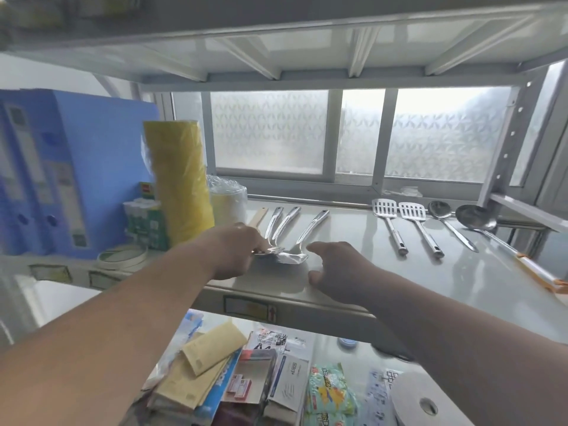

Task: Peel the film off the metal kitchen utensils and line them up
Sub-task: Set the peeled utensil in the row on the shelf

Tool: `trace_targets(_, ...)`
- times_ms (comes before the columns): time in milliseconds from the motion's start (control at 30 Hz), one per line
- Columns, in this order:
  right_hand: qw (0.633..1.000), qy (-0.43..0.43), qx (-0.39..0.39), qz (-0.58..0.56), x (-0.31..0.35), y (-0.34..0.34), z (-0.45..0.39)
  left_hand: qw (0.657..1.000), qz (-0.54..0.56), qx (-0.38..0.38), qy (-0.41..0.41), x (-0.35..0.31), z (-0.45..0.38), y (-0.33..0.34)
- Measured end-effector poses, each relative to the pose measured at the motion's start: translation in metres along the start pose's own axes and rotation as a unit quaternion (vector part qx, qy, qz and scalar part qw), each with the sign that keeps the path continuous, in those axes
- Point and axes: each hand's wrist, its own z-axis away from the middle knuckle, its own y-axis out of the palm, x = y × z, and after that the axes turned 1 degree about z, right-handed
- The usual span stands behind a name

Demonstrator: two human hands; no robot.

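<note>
Reaching over the front edge of the grey metal shelf [353,272], the person has both bare arms stretched into the middle of the frame. The left hand [236,250] is closed around the broad end of a shiny utensil [285,256] (its head lies flat on the shelf, just left of centre), with fingers curled over the metal. The right hand [335,272] hovers just beside that utensil, fingers spread and loose, holding nothing; whether its fingertips touch the shelf I cannot tell.

Behind the left hand, three steel handles [290,222] fan away toward the frosted window [270,130], and a pale wooden handle [258,217] lies beside them. At right of centre, well apart from the hands, two slotted turners [396,222] and two ladles [455,222] lie side by side with handles toward the viewer. A yellow wrapped roll [181,179] stands at centre left, next to blue file boxes [52,167].
</note>
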Motion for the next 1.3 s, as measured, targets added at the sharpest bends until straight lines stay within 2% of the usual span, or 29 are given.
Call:
trace_targets(133,1.0,0.009,-0.009,0.012,-0.001,-0.007,0.008,0.989,-0.1,-0.109,0.011,-0.013,0.006,-0.002)
trace_targets(267,0.999,0.017,-0.022,0.017,-0.007,-0.022,0.02,0.97,-0.123,-0.202,0.047,-0.024,0.012,-0.002)
trace_targets(433,0.996,0.031,-0.088,-0.003,-0.02,-0.041,0.036,0.921,-0.017,-0.374,0.104,-0.036,0.008,-0.004)
trace_targets(600,0.989,0.023,-0.146,-0.012,-0.05,-0.05,0.044,0.876,0.117,-0.446,0.144,-0.075,0.006,-0.022)
trace_targets(667,0.983,0.033,-0.177,-0.024,-0.063,-0.055,0.047,0.861,0.233,-0.428,0.146,-0.096,0.008,-0.033)
trace_targets(733,0.974,0.043,-0.222,-0.029,-0.08,-0.059,0.048,0.827,0.401,-0.378,0.106,-0.115,0.009,-0.046)
trace_targets(800,0.961,0.074,-0.266,0.002,-0.101,-0.064,0.052,0.766,0.55,-0.33,0.055,-0.127,0.007,-0.058)
trace_targets(900,0.934,0.16,-0.309,0.078,-0.131,-0.071,0.062,0.642,0.721,-0.259,0.032,-0.132,0.001,-0.066)
trace_targets(933,0.925,0.182,-0.317,0.108,-0.136,-0.074,0.067,0.618,0.747,-0.245,0.029,-0.132,-0.001,-0.066)
trace_targets(1000,0.918,0.183,-0.323,0.137,-0.141,-0.078,0.077,0.596,0.769,-0.229,0.018,-0.132,-0.007,-0.063)
trace_targets(1100,0.927,0.151,-0.327,0.107,-0.139,-0.081,0.089,0.54,0.818,-0.198,-0.007,-0.135,-0.017,-0.058)
trace_targets(1200,0.936,0.16,-0.299,0.098,-0.131,-0.085,0.097,0.476,0.866,-0.149,-0.032,-0.138,-0.023,-0.055)
trace_targets(1233,0.942,0.164,-0.283,0.076,-0.13,-0.085,0.097,0.471,0.872,-0.125,-0.037,-0.139,-0.025,-0.053)
trace_targets(1300,0.951,0.169,-0.259,-0.004,-0.125,-0.086,0.095,0.49,0.868,-0.068,-0.04,-0.143,-0.026,-0.047)
